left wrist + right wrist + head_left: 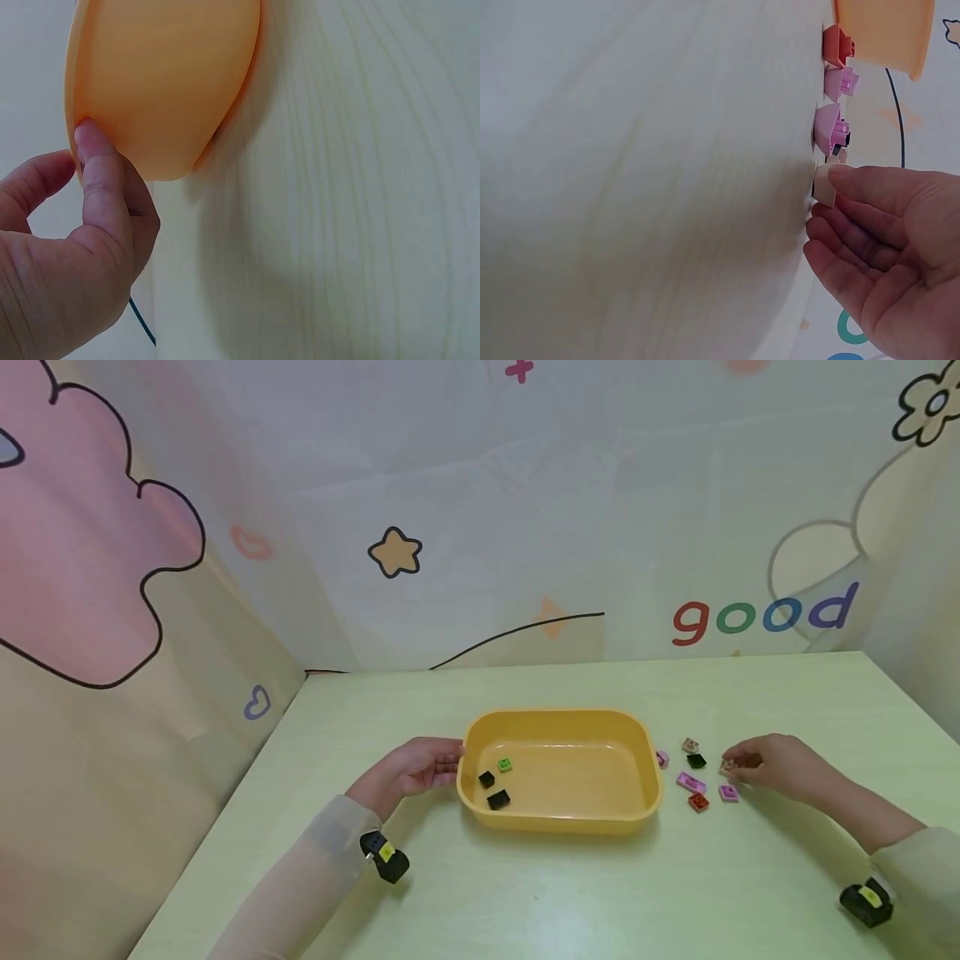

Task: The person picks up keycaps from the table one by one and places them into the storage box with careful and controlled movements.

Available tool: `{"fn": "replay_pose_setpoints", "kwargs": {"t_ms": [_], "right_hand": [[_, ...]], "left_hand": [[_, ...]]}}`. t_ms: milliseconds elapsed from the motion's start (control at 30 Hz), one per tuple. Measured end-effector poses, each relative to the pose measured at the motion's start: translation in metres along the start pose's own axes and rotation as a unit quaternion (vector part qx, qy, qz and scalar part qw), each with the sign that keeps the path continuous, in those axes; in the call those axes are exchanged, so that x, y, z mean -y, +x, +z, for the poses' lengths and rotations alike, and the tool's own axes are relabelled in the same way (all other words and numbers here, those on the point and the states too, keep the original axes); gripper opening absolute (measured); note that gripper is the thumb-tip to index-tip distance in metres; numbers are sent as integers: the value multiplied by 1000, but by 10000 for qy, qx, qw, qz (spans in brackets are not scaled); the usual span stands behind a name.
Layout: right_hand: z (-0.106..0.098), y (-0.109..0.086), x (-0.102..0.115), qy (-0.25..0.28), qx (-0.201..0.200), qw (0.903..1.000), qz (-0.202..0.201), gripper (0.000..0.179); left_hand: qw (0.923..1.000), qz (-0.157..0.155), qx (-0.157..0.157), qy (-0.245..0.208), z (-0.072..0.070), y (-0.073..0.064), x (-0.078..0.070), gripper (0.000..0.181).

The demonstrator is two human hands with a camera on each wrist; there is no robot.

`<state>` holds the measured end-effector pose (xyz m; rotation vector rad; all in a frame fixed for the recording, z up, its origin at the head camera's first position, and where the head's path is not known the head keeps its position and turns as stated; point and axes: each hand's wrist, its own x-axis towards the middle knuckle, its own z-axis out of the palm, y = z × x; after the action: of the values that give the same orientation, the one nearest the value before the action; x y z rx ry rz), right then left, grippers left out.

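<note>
My left hand [420, 767] grips the left rim of a yellow plastic tray [558, 824], with the thumb on one side of the wall and fingers on the other, as the left wrist view shows. Inside the tray lie a green brick [505, 764] and two black bricks [498, 799]. To the tray's right, my right hand [783, 766] pinches a small cream building brick [825, 185] between thumb and fingers, close over the table. Beside those fingertips lie two pink bricks [728, 793] [829, 129], partly the same group as a red-brown brick [698, 802].
Near the hand also sit a black brick [696, 761], a beige patterned brick [690, 746] and a light pink piece [663, 759] against the tray's right side. A printed cloth [487, 485] hangs behind the pale wooden table [540, 893].
</note>
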<state>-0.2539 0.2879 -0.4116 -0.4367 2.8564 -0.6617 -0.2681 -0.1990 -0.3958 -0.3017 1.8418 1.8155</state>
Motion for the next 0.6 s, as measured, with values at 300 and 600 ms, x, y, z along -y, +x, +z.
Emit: {"fn": "replay_pose_setpoints", "kwargs": {"t_ms": [300, 600], "right_hand": [[-1, 0, 1, 3, 31, 10000, -41, 30], [-14, 0, 6, -153, 22, 9997, -175, 30]], "left_hand": [[10000, -3, 19, 14, -1, -1, 0, 45], [9999, -76, -66, 61, 0, -3, -3, 45]]}}
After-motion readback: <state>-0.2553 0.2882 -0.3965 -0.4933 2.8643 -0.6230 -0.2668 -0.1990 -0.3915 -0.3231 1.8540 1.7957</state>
